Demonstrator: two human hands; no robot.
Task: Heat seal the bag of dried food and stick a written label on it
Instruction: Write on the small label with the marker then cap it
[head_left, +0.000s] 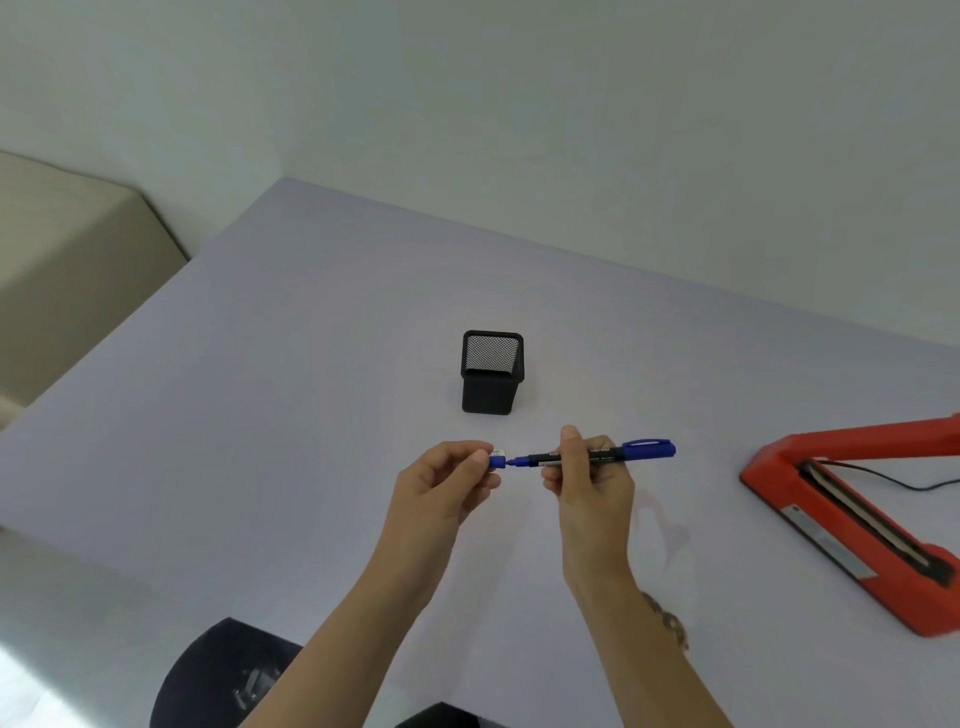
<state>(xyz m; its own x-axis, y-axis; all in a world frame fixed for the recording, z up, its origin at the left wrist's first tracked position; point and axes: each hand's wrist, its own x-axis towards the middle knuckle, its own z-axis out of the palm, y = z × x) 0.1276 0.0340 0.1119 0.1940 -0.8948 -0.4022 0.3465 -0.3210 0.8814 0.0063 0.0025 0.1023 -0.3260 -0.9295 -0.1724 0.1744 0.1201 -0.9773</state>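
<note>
My right hand grips a blue marker by its black barrel, held level above the table. Its bare blue tip points left, and a blue clip cap sits on its right end. My left hand pinches a small blue piece with a white patch just left of the tip, almost touching it. The red heat sealer lies at the right with its arm raised. No bag or label sheet is in view.
A black mesh pen holder stands on the pale table just beyond my hands. A black cord runs from the sealer to the right. A dark round object sits at the near edge, lower left.
</note>
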